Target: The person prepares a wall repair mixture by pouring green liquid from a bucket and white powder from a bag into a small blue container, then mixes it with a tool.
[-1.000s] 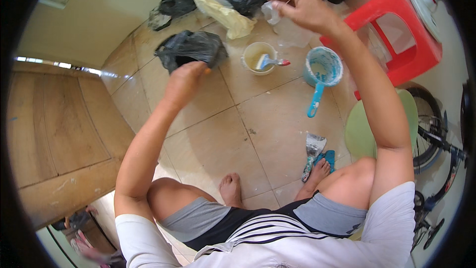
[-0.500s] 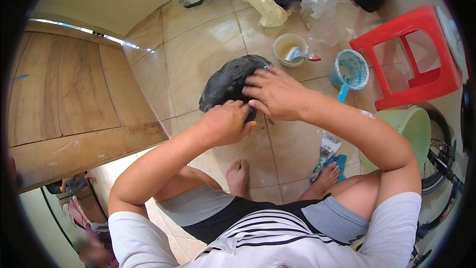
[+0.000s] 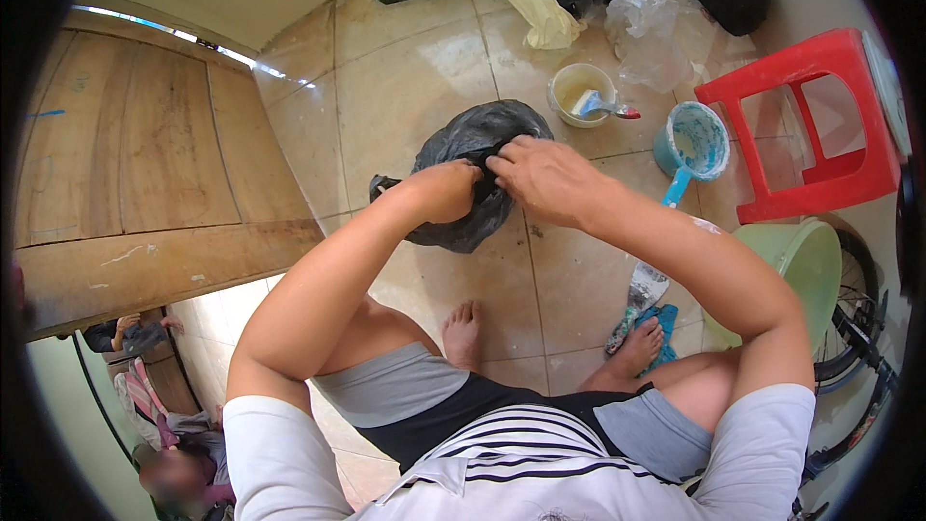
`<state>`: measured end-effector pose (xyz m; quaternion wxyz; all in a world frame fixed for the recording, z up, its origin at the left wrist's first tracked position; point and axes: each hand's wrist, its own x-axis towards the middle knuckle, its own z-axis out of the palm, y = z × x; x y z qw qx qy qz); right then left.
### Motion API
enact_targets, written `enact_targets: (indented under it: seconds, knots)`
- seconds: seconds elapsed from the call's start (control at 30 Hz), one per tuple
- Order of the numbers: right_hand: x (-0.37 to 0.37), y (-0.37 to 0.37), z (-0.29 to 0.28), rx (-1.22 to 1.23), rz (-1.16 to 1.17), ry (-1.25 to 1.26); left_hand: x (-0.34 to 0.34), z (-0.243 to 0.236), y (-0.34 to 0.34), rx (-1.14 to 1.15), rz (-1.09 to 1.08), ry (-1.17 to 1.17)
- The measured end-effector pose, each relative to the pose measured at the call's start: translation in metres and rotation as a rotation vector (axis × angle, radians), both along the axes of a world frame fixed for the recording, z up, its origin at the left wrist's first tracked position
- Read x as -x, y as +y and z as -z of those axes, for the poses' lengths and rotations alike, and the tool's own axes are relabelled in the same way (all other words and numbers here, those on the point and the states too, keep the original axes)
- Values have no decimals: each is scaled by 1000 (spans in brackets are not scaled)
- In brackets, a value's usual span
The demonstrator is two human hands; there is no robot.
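Note:
A crumpled black plastic bag (image 3: 482,125) sits bulging on the tiled floor in front of my feet. My left hand (image 3: 448,191) is closed on the bag's plastic near its middle, with the fingertips partly hidden in its folds. Opposite it, my right hand (image 3: 548,179) pinches the bag's dark mouth between thumb and bent fingers. The two hands are a short gap apart, and dark folds of plastic show between them. What the bag contains is hidden.
Beyond the bag stand a tub with a paintbrush (image 3: 587,106) and a blue long-handled dipper (image 3: 690,140). A red stool (image 3: 810,178), a pale green bucket (image 3: 796,270) and a bicycle are at right. By my foot lies a scraper (image 3: 644,289). A wooden door (image 3: 164,135) flanks the left.
My left hand has turned and closed on the bag's plastic, while my right hand has gone from spread fingers to a pinch. The bag's mouth now shows between them. The view has shifted slightly.

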<state>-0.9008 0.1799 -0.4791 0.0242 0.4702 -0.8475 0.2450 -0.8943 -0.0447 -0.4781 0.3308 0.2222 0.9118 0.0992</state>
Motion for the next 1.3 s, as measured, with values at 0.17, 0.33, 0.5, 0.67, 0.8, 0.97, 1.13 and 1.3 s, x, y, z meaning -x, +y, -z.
enact_targets:
  seconds: [0.17,0.33,0.5,0.67,0.8,0.97,1.13,1.3]
  knots:
    - [1,23,0,-629,210,-170,7,3,14,201,-200,140]
    - [-12,5,-4,-692,108,-36,12,19,14,-2,-182,201]
    - [6,-13,18,-313,-85,-154,15,54,9,-160,-157,155]
    - [27,-1,51,-369,91,-339,27,51,20,-163,-240,128]
    - [28,-7,59,-324,168,-397,31,55,13,-120,-224,-30]
    - [26,-15,74,-290,219,-411,27,55,8,-151,-155,-26]
    - [16,-14,107,-263,184,-272,18,60,1,-211,-168,-17]
    - [16,-19,130,-126,205,-244,14,53,4,-51,-109,-64]
